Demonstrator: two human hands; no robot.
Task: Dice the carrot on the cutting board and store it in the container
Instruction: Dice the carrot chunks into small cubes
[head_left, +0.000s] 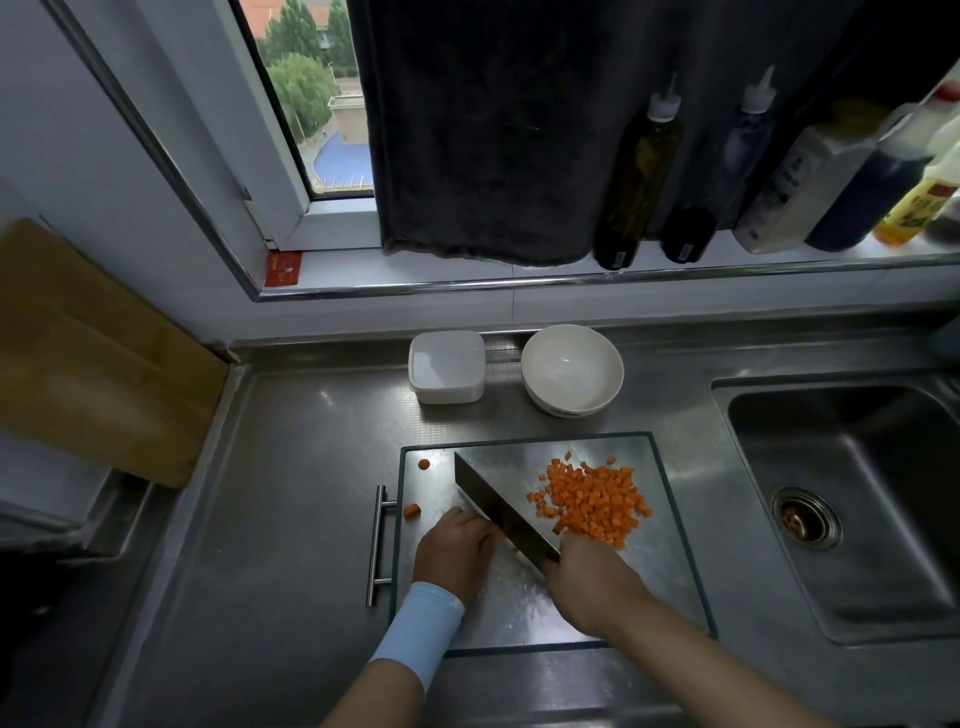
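A steel cutting board (670, 561) lies on the counter with a heap of diced carrot (592, 501) at its right. My right hand (592, 577) grips the handle of a cleaver (498, 499), whose blade slants across the board. My left hand (454, 545) rests with curled fingers against the blade's left side; what lies under it is hidden. Two carrot end pieces (412, 511) lie at the board's left edge. A white square container (447, 367) stands behind the board.
A white bowl (571, 369) sits beside the container. The sink (852, 499) is at the right. A wooden board (93, 358) leans at the left wall. Bottles (639, 171) line the windowsill above, beside a dark hanging cloth (493, 130).
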